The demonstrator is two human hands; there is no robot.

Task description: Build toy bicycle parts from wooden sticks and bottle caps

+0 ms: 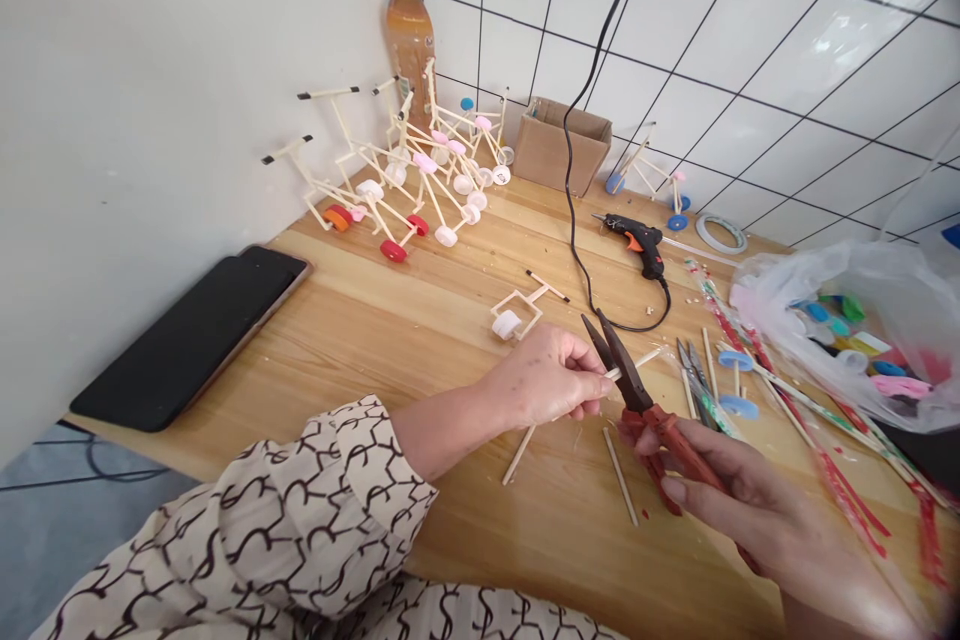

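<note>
My left hand pinches a thin wooden stick that points to the right. Around the handles of red-handled pliers is my right hand. The pliers' dark jaws are parted, with the stick between them close to my left fingertips. Two loose sticks lie on the wooden table, one below my left wrist and another between the hands. Just beyond my left hand is a small stick frame with a white cap.
Several stick models with coloured caps stand at the back left by a bottle. A cardboard box, black glue gun, scissors and bag of caps are further right. A phone lies left.
</note>
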